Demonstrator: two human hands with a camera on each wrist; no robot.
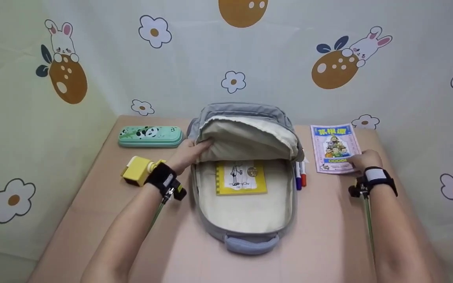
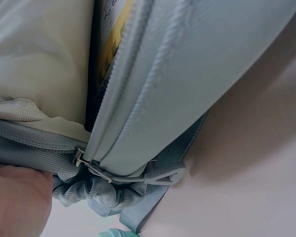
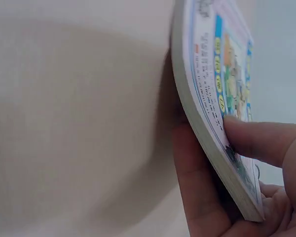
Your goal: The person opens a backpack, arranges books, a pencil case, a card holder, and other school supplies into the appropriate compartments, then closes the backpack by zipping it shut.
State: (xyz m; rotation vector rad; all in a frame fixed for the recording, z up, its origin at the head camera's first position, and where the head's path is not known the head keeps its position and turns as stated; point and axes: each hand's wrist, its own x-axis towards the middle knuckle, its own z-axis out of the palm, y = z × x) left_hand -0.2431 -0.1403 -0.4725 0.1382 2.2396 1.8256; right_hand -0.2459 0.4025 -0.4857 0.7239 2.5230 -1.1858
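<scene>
A grey backpack (image 1: 203,214) lies unzipped on the table, its front flap (image 1: 246,143) lifted. My left hand (image 1: 188,154) holds that flap by its left edge, thumb on the pale lining. Inside the bag rests a yellow notebook (image 1: 242,184), its upper part hidden under the flap. On the right, my right hand (image 1: 368,160) grips a pink booklet (image 1: 334,143) with a colourful cartoon cover at its lower right corner. In the right wrist view the thumb presses on the cover of the booklet (image 3: 207,74), fingers are underneath, and its near edge is raised.
Left of the bag are a mint panda pencil case (image 1: 150,136) and a yellow block-shaped object (image 1: 136,171), partly behind my left wrist. A blue marker (image 1: 298,177) and a red marker (image 1: 303,179) lie against the bag's right side. A patterned curtain (image 1: 195,59) surrounds the table.
</scene>
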